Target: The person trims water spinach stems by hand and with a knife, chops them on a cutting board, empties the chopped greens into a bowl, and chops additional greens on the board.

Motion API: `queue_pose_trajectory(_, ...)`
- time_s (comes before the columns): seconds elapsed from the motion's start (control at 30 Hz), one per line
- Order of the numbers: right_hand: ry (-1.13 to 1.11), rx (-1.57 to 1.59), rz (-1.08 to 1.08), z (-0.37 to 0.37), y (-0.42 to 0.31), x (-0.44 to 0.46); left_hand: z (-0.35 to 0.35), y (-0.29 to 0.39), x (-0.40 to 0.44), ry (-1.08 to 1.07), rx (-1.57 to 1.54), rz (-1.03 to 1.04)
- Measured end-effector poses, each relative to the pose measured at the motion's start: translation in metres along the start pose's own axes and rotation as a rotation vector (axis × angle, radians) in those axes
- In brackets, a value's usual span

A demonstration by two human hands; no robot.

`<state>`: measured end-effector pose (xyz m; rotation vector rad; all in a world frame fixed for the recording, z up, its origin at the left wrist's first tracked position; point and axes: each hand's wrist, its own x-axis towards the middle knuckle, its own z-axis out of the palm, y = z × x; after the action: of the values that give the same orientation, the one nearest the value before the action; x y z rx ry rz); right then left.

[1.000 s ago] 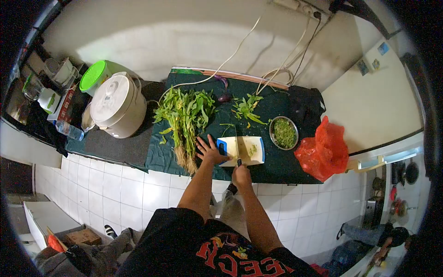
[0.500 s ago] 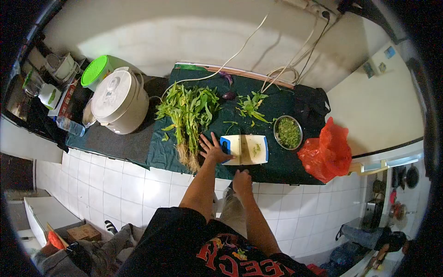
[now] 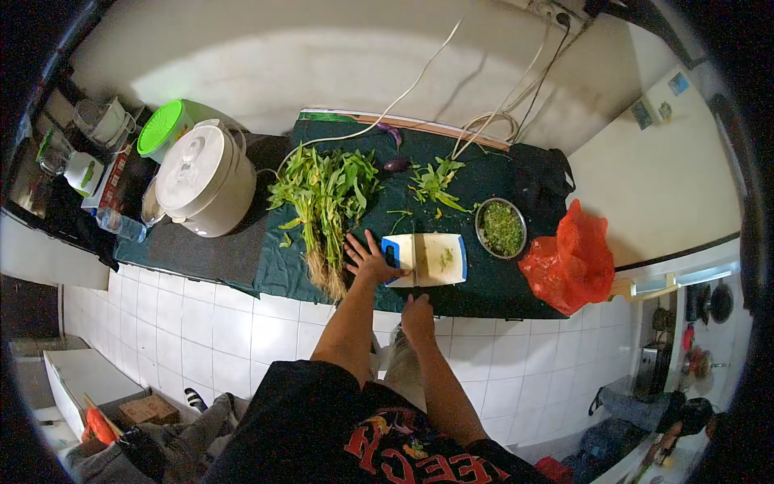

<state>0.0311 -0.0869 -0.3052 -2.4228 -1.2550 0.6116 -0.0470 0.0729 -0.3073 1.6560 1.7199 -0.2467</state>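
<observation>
On the green-covered table lies a white cutting board (image 3: 443,262) with blue ends and a few green bits on it. My left hand (image 3: 372,263) is spread flat, its thumb on the board's left part and its fingers on the cloth. My right hand (image 3: 418,316) is closed round the handle of a knife (image 3: 414,256), whose blade lies across the board. A large bunch of leafy greens (image 3: 326,194) with roots is left of my left hand. Right of the board is a metal bowl (image 3: 479,234) of chopped greens.
A red plastic bag (image 3: 568,260) sits at the table's right end. Purple eggplants (image 3: 396,164) and loose leaves (image 3: 436,184) lie behind the board. A white rice cooker (image 3: 206,181) and a green-lidded container (image 3: 163,131) stand left. Another person's legs (image 3: 193,431) are at lower left.
My right hand has drawn back toward the table's front edge with the knife and shifted slightly left. My left hand keeps its spread pose by the board.
</observation>
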Motion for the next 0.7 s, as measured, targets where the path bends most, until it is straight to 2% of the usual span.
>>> queue_pose_trajectory(0.07,0.044,0.033,-0.119,-0.002,0.004,0.003,0.006,-0.003,0.0,0.011,-0.003,0.002)
queue_pose_trajectory(0.13,-0.012,0.103,0.013,-0.017,-0.005,0.01,0.004,-0.001,0.005,0.037,-0.011,0.01)
queue_pose_trajectory(0.27,-0.067,0.052,0.103,0.004,-0.003,-0.002,-0.006,0.003,-0.005,-0.021,-0.009,-0.011)
queue_pose_trajectory(0.33,0.032,-0.016,0.149,0.006,-0.006,-0.005,-0.005,0.004,-0.005,-0.026,0.012,-0.033)
queue_pose_trajectory(0.47,-0.009,0.138,0.06,-0.019,-0.014,0.008,-0.005,0.004,-0.003,-0.028,0.018,-0.016)
queue_pose_trajectory(0.57,-0.021,0.123,0.09,-0.012,-0.014,0.003,-0.007,0.005,-0.003,-0.037,0.015,-0.045)
queue_pose_trajectory(0.63,-0.011,0.006,0.149,0.003,-0.011,-0.005,-0.005,0.003,-0.004,-0.023,0.018,-0.023)
queue_pose_trajectory(0.7,0.017,0.036,0.111,0.003,-0.009,0.002,-0.005,0.004,-0.002,-0.034,0.021,-0.024)
